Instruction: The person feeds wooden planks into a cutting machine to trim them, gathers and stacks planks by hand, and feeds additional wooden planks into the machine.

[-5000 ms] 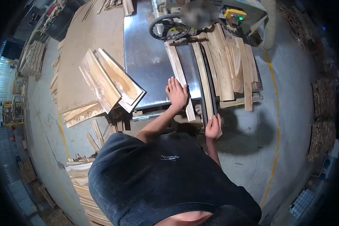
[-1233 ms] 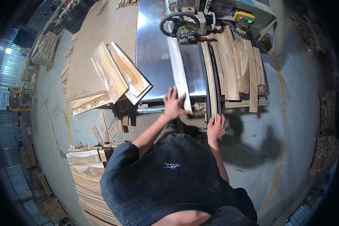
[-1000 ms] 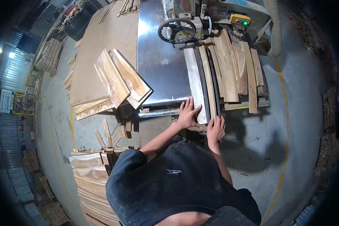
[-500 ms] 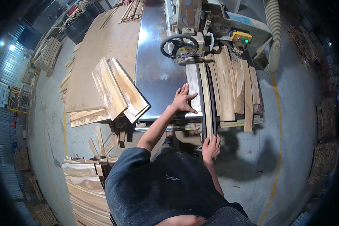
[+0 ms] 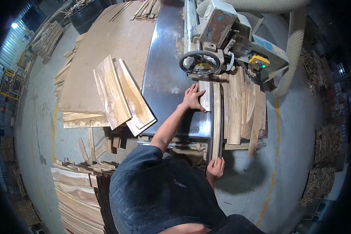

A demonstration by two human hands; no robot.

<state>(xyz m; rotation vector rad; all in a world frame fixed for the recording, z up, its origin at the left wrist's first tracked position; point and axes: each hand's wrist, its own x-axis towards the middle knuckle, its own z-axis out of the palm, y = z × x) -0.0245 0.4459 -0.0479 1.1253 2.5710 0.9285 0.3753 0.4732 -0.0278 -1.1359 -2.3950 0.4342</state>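
Observation:
My left hand [image 5: 193,98] has its fingers spread, with the thumb side against a short pale wooden board [image 5: 205,93] on the metal saw table [image 5: 165,84]. The far end of this board runs under the machine with the black handwheel [image 5: 199,62]. Along its right side lies a long dark-edged guide rail with a light wooden strip [image 5: 217,124]. At the near end of that rail, past the table's front edge, the fingers of my right hand [image 5: 215,168] are closed round it.
Two wider boards [image 5: 112,91] lie at the left on a brown panel table [image 5: 80,84]. Cut strips [image 5: 234,109] rest right of the rail. A stack of boards [image 5: 76,195] stands at lower left. The hose [image 5: 296,43] and control box [image 5: 259,61] are at right.
My left hand and the short board have moved forward, further under the machine. My right hand stays at the rail's near end. The camera view has shifted.

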